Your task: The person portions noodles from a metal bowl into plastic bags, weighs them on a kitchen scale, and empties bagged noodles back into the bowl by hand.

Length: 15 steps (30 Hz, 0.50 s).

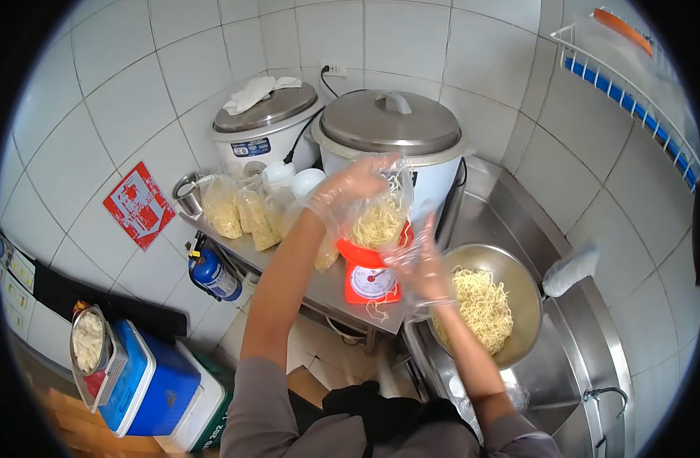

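Note:
My left hand (359, 182), in a clear plastic glove, is closed on the upper part of a clear plastic bag (396, 191). Yellow noodles (374, 224) fill the bag, which rests on the pan of a red dial scale (371, 282). A few noodle strands hang down the scale's front. Beside the scale is my right hand (422, 263), also gloved; it is a little blurred, with its fingers stretched out and nothing visible in them. A large metal bowl (527, 294) with a heap of loose noodles (481, 311) stands just right of my right hand.
Several filled noodle bags (252, 214) stand left of the scale on the metal table, near white bowls (308, 182). Two large lidded cookers (392, 126) (270, 107) stand behind. A steel sink (556, 382) is at right, a wire rack (632, 99) above. A blue extinguisher (212, 271) hangs left.

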### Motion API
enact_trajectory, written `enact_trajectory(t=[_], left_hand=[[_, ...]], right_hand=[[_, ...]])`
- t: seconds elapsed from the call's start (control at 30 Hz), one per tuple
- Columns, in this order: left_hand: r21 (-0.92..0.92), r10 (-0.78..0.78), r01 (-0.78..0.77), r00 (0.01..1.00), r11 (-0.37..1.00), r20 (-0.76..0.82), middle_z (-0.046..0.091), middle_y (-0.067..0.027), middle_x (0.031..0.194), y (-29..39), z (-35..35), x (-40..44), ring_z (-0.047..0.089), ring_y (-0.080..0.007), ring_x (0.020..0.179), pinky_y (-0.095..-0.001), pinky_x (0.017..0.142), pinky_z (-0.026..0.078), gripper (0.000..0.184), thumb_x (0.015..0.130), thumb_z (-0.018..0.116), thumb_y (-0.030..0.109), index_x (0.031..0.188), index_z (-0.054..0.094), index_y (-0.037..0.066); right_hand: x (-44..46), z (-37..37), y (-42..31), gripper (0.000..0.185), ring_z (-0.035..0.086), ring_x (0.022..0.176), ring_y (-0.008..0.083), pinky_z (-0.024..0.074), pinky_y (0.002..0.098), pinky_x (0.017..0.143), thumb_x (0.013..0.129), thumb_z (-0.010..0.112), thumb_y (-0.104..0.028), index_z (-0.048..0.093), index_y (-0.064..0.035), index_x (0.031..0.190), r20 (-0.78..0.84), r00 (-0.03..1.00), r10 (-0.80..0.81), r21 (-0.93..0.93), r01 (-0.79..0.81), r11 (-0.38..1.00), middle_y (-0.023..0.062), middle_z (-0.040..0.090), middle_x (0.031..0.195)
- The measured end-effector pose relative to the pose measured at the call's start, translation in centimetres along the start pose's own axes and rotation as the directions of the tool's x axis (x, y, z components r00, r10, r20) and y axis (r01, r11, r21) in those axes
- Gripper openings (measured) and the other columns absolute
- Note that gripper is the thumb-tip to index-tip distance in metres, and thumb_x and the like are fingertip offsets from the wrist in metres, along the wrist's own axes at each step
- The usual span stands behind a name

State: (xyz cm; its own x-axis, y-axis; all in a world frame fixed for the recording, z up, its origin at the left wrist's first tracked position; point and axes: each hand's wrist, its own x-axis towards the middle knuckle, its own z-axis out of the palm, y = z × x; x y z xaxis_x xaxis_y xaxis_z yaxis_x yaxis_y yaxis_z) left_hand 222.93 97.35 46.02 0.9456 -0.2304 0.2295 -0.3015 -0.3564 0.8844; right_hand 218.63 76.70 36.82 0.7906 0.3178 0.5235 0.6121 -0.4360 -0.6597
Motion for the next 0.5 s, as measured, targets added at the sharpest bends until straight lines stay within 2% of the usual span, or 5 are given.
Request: enact_trajectory(t=[0.13, 0.2, 0.27, 0.43, 0.5], left_hand=[[0.092, -0.077, 0.075, 0.997, 0.993, 0.022, 0.055, -0.0058, 0.117, 1.4, -0.2, 0.0, 0.053, -0.0097, 0.089, -0.0229, 0.081, 0.042, 0.059, 0.075, 0.051, 0.003, 0.134, 0.040, 0.006], [0.132, -0.177, 0.176, 0.984, 0.975, -0.009, 0.054, -0.0064, 0.121, 1.9, -0.6, -0.2, 0.053, -0.0089, 0.091, -0.0224, 0.081, 0.043, 0.059, 0.075, 0.051, 0.002, 0.133, 0.040, 0.005], [0.067, -0.160, 0.165, 0.984, 0.984, -0.075, 0.053, -0.0071, 0.122, 1.1, -0.6, -0.3, 0.053, -0.0087, 0.092, -0.0223, 0.080, 0.043, 0.059, 0.075, 0.052, 0.001, 0.133, 0.040, 0.004], [-0.091, -0.152, 0.139, 0.977, 0.986, -0.152, 0.053, -0.0097, 0.122, 0.1, 0.4, 0.8, 0.054, -0.0100, 0.090, -0.0236, 0.079, 0.044, 0.059, 0.074, 0.054, 0.003, 0.131, 0.041, -0.001], [-0.122, -0.202, 0.189, 0.974, 0.974, -0.101, 0.052, -0.0110, 0.123, 1.3, 0.5, 0.8, 0.054, -0.0108, 0.091, -0.0241, 0.079, 0.044, 0.060, 0.073, 0.056, 0.004, 0.131, 0.041, -0.001]], right_hand=[[-1.0, 5.3, 4.3, 0.034, 0.063, 0.071, 0.0250, 0.0483, 0.0372, 0.062, 0.075, 0.069, -0.020, 0.060, 0.0010, 0.100, -0.084, 0.993, 0.081, -0.132, -0.091, 0.987, 0.0160, 0.064, 0.081], [1.3, 2.6, 4.6, 0.020, 0.061, 0.059, 0.0210, 0.0478, 0.0353, 0.055, 0.076, 0.066, -0.016, 0.064, 0.0029, 0.081, -0.100, 0.992, 0.074, 0.076, -0.067, 0.995, 0.0110, 0.064, 0.066], [4.7, -3.5, 0.7, 0.015, 0.058, 0.053, 0.0142, 0.0454, 0.0304, 0.049, 0.078, 0.061, -0.013, 0.065, 0.0010, 0.083, 0.058, 0.981, 0.187, 0.148, -0.193, 0.970, 0.0062, 0.060, 0.058], [14.6, -9.9, -10.7, 0.021, 0.057, 0.056, 0.0129, 0.0458, 0.0257, 0.050, 0.077, 0.063, -0.014, 0.065, 0.0012, 0.090, -0.127, 0.969, 0.213, 0.455, -0.134, 0.880, 0.0048, 0.061, 0.065], [18.7, -10.9, -12.0, 0.028, 0.058, 0.065, 0.0149, 0.0463, 0.0263, 0.055, 0.078, 0.063, -0.022, 0.065, 0.0000, 0.096, -0.149, 0.989, 0.010, 0.567, 0.077, 0.820, 0.0068, 0.063, 0.078]])
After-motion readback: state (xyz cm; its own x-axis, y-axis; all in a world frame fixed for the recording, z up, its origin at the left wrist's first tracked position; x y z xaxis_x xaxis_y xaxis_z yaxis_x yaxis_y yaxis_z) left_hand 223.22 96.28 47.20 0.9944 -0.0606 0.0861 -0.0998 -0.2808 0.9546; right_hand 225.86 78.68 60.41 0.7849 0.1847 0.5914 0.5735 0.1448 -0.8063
